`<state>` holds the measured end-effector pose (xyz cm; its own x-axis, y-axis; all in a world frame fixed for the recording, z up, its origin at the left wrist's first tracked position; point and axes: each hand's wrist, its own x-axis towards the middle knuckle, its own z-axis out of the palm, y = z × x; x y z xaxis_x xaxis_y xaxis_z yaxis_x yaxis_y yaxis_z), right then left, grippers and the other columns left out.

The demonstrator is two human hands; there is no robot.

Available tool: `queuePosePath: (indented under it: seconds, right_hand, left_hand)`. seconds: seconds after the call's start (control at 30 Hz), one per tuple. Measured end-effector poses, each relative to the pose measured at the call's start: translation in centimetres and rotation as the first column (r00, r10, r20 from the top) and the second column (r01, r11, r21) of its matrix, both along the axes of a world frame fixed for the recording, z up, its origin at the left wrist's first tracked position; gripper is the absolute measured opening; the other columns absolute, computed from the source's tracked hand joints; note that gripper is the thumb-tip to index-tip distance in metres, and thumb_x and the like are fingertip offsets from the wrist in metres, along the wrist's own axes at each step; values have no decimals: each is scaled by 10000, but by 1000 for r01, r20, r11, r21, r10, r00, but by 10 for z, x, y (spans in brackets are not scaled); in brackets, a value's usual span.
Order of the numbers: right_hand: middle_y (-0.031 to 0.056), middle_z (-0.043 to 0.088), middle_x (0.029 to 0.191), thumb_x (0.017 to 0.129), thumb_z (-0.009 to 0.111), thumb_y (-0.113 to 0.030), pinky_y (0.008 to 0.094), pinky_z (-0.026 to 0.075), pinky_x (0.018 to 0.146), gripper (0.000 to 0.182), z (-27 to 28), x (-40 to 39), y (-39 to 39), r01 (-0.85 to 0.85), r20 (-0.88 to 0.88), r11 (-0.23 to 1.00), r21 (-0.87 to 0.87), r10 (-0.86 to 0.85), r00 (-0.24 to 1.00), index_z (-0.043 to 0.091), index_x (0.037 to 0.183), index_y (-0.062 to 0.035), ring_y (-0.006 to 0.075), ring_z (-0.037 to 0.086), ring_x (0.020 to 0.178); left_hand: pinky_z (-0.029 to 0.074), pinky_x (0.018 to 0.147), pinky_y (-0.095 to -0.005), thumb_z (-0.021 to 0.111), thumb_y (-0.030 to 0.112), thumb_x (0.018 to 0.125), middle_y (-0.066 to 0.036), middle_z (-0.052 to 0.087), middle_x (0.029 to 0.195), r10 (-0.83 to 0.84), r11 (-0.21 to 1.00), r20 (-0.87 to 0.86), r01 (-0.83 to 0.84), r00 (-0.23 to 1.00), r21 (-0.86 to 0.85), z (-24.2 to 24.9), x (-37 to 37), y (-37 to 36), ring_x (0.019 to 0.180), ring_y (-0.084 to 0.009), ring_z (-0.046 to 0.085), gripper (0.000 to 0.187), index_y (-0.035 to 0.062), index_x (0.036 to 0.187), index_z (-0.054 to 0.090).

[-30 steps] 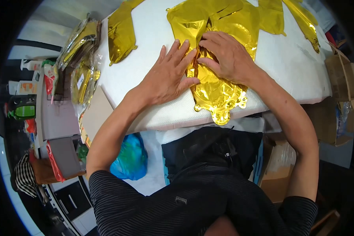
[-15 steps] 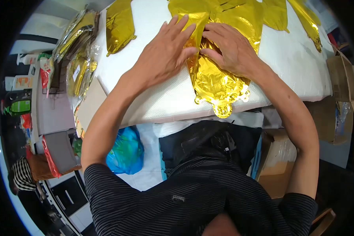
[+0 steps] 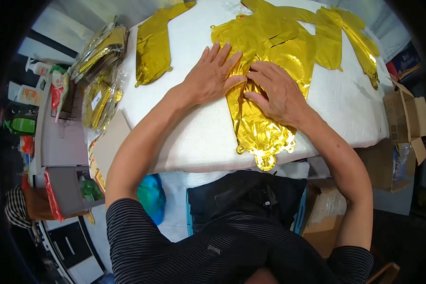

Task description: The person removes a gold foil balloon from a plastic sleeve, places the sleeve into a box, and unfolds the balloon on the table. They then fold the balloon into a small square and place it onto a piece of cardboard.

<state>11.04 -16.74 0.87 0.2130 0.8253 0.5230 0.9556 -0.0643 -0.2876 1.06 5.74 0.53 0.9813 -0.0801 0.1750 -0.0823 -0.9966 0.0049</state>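
A large gold foil sheet (image 3: 288, 52) with a scalloped, rounded lower end lies on the white padded table (image 3: 189, 135). On its left edge rests my left hand (image 3: 212, 75), fingers spread and pointing away from me, thumb toward the middle. My right hand (image 3: 278, 92) lies on the foil just right of it, fingers bent and slightly apart, with a fold of foil between the two hands. Neither hand is closed round anything. Another gold foil piece (image 3: 154, 47) lies at the left, and a narrower one (image 3: 359, 47) at the right.
Plastic-wrapped gold packets (image 3: 99, 49) are stacked at the table's left edge. Open cardboard boxes (image 3: 404, 116) stand at the right. Below the table are a blue bag (image 3: 151, 199) and a box (image 3: 326, 217). Bottles (image 3: 21, 125) stand at far left.
The view has shifted, so the table and foil appear lower and more of the foil's far part shows. My hands remain on the foil, little changed.
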Motion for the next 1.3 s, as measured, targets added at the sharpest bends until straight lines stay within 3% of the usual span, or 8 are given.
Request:
queuePosePath:
  seconds: [0.27,0.37,0.4,0.47,0.6,0.63,0.77,1.3]
  right_hand:
    - [181,629,1345,932,740,-232,426,475,1083,394,15,9,1,-22,-150,997,-70,11,989,650,1235,4,357,604,1245]
    - [160,657,1337,949,707,-160,407,477,1094,324,36,23,0,-109,-694,965,-238,-90,715,674,1239,-20,344,620,1245]
    - [160,657,1337,949,707,-160,407,477,1094,324,36,22,-2,-110,-689,964,-244,-92,719,674,1239,-20,344,620,1245]
    - [164,652,1361,963,680,-105,409,479,1103,297,42,11,-4,-59,-90,995,-79,52,995,670,1245,-11,355,604,1283]
    - [169,638,1399,886,645,-3,458,441,1165,406,39,-28,-9,-283,170,947,-151,307,936,653,1291,-14,355,582,1330]
    - [170,593,1460,869,624,-19,471,404,1200,476,39,-40,-14,-262,137,922,-286,310,941,624,1344,-8,351,544,1380]
    - [186,463,1580,894,606,-54,468,359,1232,563,18,-61,-35,-236,107,906,-351,289,951,521,1445,30,352,436,1479]
    - [174,488,1564,849,711,-76,459,361,1230,583,5,-63,-41,-247,51,942,-226,265,963,564,1402,37,318,442,1479]
  left_hand:
    - [136,1289,-531,292,636,1078,-273,237,1677,14,999,-18,-15,1000,-40,-3,1,1,1563,-482,168,784,86,1636,291]
    - [134,1288,-534,275,638,1078,-275,233,1678,22,1000,-35,-22,999,-14,-3,1,1,1565,-480,165,785,88,1637,289]
    - [136,1287,-537,267,641,1077,-275,231,1679,22,1000,-39,-23,999,-13,-4,2,1,1565,-480,165,788,88,1637,288]
    - [137,1285,-540,259,644,1077,-276,229,1680,24,999,-42,-24,999,-23,-4,3,3,1565,-480,165,791,88,1638,287]
    - [140,1282,-547,255,654,1072,-275,219,1684,10,1000,-54,-10,998,8,-7,5,5,1565,-480,163,802,90,1641,276]
    - [142,1280,-549,257,655,1071,-274,217,1685,13,1000,-53,-12,999,13,-8,5,5,1564,-482,164,803,90,1642,274]
    - [148,1279,-550,257,661,1069,-271,217,1686,14,1000,-30,-13,999,9,-9,7,4,1564,-483,165,806,92,1640,282]
    - [209,1270,-535,369,536,1093,-248,284,1667,-115,992,41,116,993,-39,-4,19,-18,1553,-457,223,745,-29,1578,340]
